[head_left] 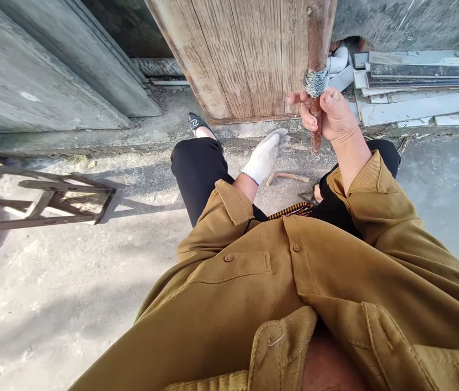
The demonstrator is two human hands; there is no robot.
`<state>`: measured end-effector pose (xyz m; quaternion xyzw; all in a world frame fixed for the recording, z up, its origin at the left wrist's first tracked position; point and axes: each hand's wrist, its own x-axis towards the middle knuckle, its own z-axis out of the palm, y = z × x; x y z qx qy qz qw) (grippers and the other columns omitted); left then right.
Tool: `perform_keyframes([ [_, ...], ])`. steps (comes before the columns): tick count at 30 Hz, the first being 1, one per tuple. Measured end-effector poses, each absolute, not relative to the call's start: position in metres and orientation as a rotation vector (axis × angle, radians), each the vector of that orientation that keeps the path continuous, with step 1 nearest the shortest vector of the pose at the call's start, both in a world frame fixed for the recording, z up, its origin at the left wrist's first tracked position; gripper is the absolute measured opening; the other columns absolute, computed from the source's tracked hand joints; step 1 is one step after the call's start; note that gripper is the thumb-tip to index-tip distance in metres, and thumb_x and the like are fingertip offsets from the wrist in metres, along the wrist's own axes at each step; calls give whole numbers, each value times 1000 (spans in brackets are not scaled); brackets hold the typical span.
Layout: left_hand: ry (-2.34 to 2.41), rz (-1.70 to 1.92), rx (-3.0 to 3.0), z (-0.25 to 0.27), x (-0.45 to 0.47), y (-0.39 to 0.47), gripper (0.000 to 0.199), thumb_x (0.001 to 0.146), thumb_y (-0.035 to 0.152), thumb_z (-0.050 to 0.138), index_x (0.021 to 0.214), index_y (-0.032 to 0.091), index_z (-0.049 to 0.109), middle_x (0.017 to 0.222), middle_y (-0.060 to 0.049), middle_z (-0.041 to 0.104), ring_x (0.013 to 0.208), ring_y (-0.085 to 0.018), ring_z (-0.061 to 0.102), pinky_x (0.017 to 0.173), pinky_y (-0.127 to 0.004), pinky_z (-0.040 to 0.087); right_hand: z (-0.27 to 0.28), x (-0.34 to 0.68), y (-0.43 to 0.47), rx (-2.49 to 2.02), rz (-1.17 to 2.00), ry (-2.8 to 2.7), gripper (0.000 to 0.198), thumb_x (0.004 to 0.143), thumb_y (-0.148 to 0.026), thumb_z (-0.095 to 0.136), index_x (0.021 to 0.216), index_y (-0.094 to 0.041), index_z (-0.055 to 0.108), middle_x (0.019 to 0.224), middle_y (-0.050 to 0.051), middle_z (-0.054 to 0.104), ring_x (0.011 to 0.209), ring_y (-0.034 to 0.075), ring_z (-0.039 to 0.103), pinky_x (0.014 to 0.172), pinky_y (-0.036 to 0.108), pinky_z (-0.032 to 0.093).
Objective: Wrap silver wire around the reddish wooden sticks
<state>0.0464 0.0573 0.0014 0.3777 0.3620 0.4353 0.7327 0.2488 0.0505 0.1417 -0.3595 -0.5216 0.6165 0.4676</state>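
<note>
My right hand [335, 115] is bare, its thumb and fingers closed around the lower part of a reddish-brown rod [322, 38]. Just above my grip, several turns of silvery wire [316, 82] are wound about the rod. The rod stands roughly upright in front of a plank panel, its lower end showing below my fingers. My left hand [268, 155] wears a white glove and holds nothing; its fingers are stretched out, apart from the rod. On the ground below it lies a bent, brownish stick-like piece [288, 175].
A weathered wooden panel [246, 60] rises ahead. Flat boards [425, 103] are stacked at the right beside a white pipe elbow [338, 60]. A wooden frame [56, 201] lies on the concrete at the left. Grey boards [42, 65] lean at the upper left.
</note>
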Motion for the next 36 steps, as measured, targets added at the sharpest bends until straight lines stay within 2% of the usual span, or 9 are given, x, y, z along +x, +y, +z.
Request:
perform_keyframes([
  [3,615,873,828,7,56,48,41,95,46,82,127,21,77,130,-13,84,120,-28,82,102,-41,66,140,247,53,-725,1536,-1245,70,69,-74,104,94,-25,60,109,8,81,63,14,32,54,32,36],
  [7,587,845,907,20,54,42,45,94,44,86,132,22,78,133,-12,85,120,-31,84,99,-43,69,135,249,56,-653,1560,-1195,68,70,-69,107,95,-24,63,116,6,82,63,12,30,53,30,35],
  [12,563,801,1043,34,49,38,53,82,39,101,125,17,80,120,-12,87,93,-21,83,83,-31,67,130,258,61,-657,1549,-1170,62,79,-61,105,104,-23,64,118,4,81,62,11,26,55,28,37],
  [15,672,828,1049,38,50,37,44,93,49,97,114,15,79,103,-9,85,78,-16,81,75,-27,65,132,259,60,-635,1562,-1188,59,81,-61,104,101,-24,61,120,5,81,65,13,27,58,28,38],
  [19,806,894,1024,35,50,37,45,103,60,87,114,18,75,102,-8,83,82,-18,85,74,-27,66,138,256,55,-758,1528,-1165,72,65,-72,108,97,-28,61,118,4,81,68,16,32,57,31,37],
  [25,837,1189,950,30,47,42,47,109,68,81,108,22,72,93,-4,79,85,-20,86,72,-25,65,139,261,57,-653,1531,-1128,64,72,-61,110,95,-24,62,110,2,78,65,13,26,55,29,36],
  [28,810,1253,838,38,46,42,56,112,73,74,93,20,70,80,-2,73,69,-17,80,61,-23,62,136,258,60,-696,1427,-1036,66,62,-66,108,91,-23,68,96,1,75,60,10,21,49,29,26],
  [31,795,1171,715,48,45,41,69,114,80,65,84,18,71,77,-4,73,55,-15,74,50,-25,58,132,252,62,-678,1398,-1002,54,65,-64,102,89,-24,75,92,2,74,56,9,16,48,29,19],
  [36,829,1026,539,56,43,39,62,120,73,58,94,20,74,68,-2,71,50,-15,71,44,-21,52,128,250,64,-667,1375,-977,49,66,-64,101,85,-29,71,94,2,77,58,12,19,47,28,15],
])
